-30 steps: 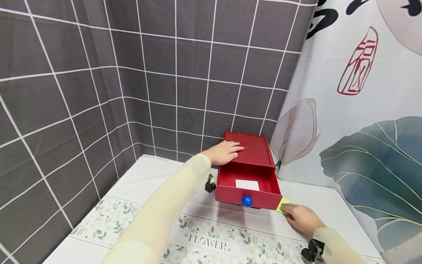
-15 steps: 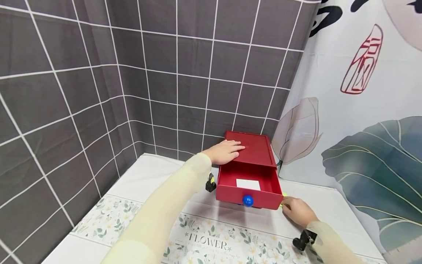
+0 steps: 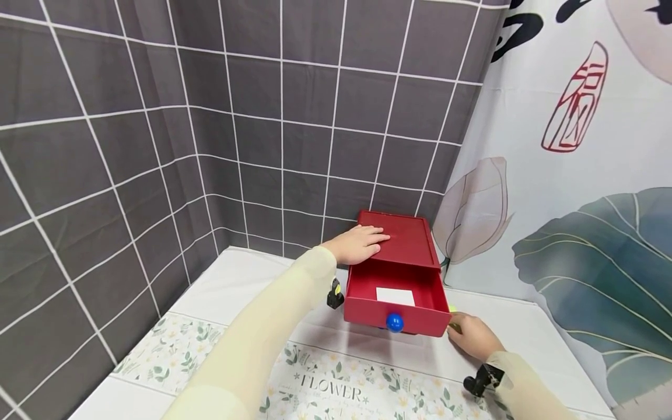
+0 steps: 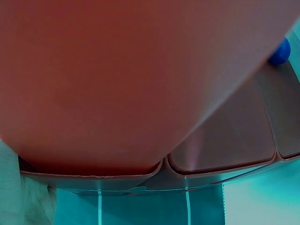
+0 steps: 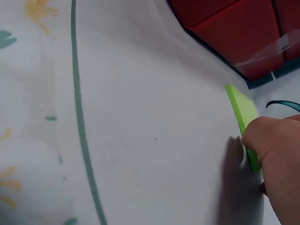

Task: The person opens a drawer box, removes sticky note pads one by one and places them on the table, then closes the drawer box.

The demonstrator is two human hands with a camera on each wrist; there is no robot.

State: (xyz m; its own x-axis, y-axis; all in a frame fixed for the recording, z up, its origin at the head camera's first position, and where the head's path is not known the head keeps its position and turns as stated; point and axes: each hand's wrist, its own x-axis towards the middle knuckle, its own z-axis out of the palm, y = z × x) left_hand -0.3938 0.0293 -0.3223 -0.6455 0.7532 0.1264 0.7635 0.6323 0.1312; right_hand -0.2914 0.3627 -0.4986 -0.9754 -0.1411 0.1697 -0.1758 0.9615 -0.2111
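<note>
Behind the red cabinet, I see a dark grey curtain (image 3: 257,146) crossed by white lines; a white hanging (image 3: 485,105) printed with leaves runs from behind the cabinet round to its right as I look. Under the cabinet spreads the white table covering (image 3: 252,274), with a flowered band in front. The red cabinet (image 3: 409,233) itself has its upper drawer (image 3: 322,315) pulled out toward me, jutting from the front.

On the cabinet's top, near its left edge, I have the left hand (image 3: 357,244) lying palm down, fingers straight and slightly spread, holding nothing. Just beside the cabinet's front right, the right hand (image 3: 475,337) pinches a thin lime-green slab (image 5: 242,108) by its near end between thumb and fingers; the far end points toward the cabinet's base, and I cannot tell whether they touch.

Inside the cabinet's drawer lies a white card (image 3: 396,296), and on the drawer's front sits a round blue knob (image 3: 395,322).
</note>
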